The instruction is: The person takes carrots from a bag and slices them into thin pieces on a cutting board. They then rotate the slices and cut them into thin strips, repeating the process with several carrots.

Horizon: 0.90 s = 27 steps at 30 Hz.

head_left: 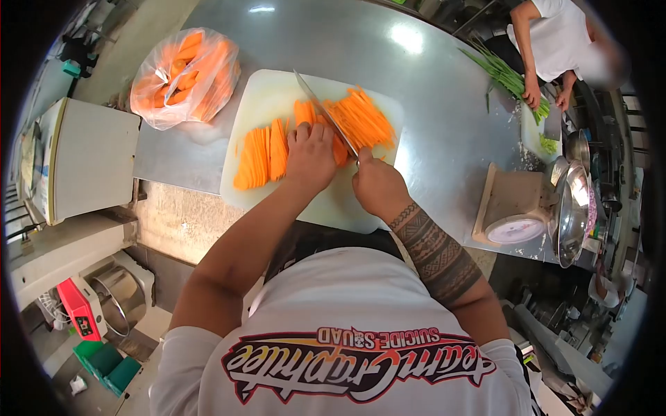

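A white cutting board (pixel 243 149) lies on the steel table in front of me. My right hand (pixel 378 182) is closed round the handle of a knife (pixel 326 114), whose blade points up and to the left across the carrots. My left hand (pixel 311 156) presses with bent fingers on carrot slices (pixel 304 111) just left of the blade. Sliced carrots (pixel 260 154) stand in a leaning row at the board's left. Thin carrot strips (pixel 361 118) are heaped right of the knife. The blade's lower edge is partly hidden by the carrots.
A clear plastic bag of carrots (pixel 184 80) sits on the table (pixel 312 35) at the left. To the right stand a scale (pixel 513 208) and a metal bowl (pixel 573 215). At the upper right, another person (pixel 551 41) cuts green stalks (pixel 503 73) on a board.
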Each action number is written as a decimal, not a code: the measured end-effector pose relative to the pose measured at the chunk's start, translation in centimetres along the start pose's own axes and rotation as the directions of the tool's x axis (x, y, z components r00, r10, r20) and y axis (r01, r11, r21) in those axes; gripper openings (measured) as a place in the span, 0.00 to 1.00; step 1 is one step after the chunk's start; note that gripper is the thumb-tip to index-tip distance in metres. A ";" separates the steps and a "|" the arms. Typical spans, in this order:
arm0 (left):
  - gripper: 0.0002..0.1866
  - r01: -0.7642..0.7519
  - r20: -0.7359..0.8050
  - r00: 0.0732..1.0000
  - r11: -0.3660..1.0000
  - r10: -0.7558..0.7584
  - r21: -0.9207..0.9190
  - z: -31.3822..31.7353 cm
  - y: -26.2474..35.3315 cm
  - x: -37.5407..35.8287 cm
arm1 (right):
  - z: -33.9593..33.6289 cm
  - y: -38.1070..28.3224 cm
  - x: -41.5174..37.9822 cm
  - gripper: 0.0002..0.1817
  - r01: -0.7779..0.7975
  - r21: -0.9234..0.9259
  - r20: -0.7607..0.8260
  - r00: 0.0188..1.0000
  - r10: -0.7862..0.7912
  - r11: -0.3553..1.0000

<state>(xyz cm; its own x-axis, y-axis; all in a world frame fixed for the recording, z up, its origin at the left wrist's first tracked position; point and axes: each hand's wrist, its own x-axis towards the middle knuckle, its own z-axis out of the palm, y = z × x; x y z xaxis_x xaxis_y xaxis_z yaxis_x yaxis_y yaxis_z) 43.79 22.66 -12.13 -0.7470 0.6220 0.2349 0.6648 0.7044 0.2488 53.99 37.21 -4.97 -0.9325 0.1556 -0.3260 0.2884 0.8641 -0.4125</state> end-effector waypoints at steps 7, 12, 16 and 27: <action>0.20 0.002 0.179 0.984 0.997 -0.015 0.073 -0.1 0.2 0.4 | -4.6 -1.5 -3.6 0.12 -0.018 -0.043 0.071 0.997 0.021 0.999; 0.21 0.006 0.122 0.992 0.996 -0.017 0.088 0.5 -0.1 0.4 | -1.4 0.0 -0.1 0.12 0.029 -0.040 -0.041 0.999 -0.031 0.999; 0.21 0.028 0.211 0.977 0.997 -0.041 0.066 0.2 0.1 0.5 | -5.0 -2.2 -2.8 0.12 -0.049 -0.014 0.076 0.996 0.050 0.999; 0.19 0.002 0.062 0.998 0.997 -0.006 0.076 0.9 -0.1 0.3 | -0.9 -0.8 -1.2 0.12 -0.042 -0.011 0.052 0.998 0.042 0.999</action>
<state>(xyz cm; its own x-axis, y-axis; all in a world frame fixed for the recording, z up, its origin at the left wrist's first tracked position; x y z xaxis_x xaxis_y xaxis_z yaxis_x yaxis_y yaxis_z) 43.49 23.04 -12.97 -0.7504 0.6374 0.1748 0.6608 0.7293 0.1771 54.70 36.74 -3.42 -0.9069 0.1673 -0.3868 0.3248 0.8622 -0.3887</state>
